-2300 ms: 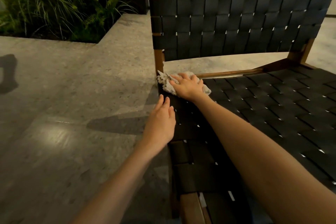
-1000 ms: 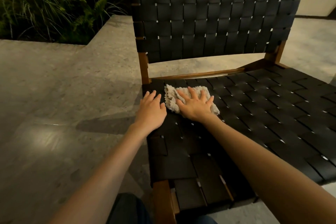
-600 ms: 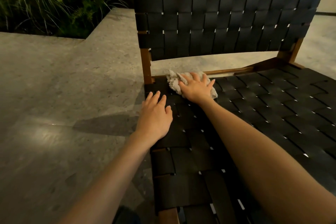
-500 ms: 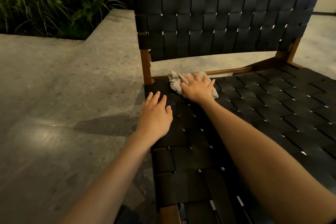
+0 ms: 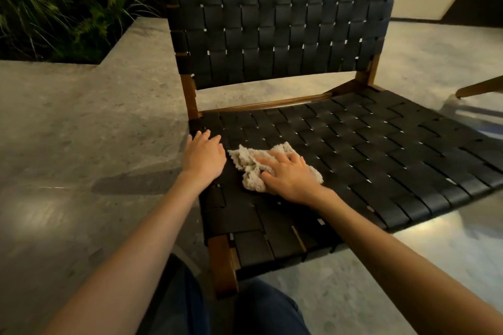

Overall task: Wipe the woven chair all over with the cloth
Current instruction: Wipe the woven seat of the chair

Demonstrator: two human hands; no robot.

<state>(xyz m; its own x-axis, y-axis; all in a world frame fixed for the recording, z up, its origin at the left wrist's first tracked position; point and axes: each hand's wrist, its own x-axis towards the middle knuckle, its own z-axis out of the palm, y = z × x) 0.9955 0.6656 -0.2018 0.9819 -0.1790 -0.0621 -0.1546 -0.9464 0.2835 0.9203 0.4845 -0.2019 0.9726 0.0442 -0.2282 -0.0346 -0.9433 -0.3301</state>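
Pulled back from the rear rail, the cloth now lies further forward on the seat, level with the left hand. Largest here is the chair (image 5: 381, 160), black straps on a wood frame, standing on the stone floor (image 5: 81, 144). Its backrest and the right of the seat look unwiped as yet, I judge. The left hand (image 5: 202, 156) rests flat on the seat's left edge, probably to steady the chair. Just beside it, not touching, the right hand (image 5: 288, 174) spreads its fingers over the crumpled cloth (image 5: 249, 171), pressing it into the weave.
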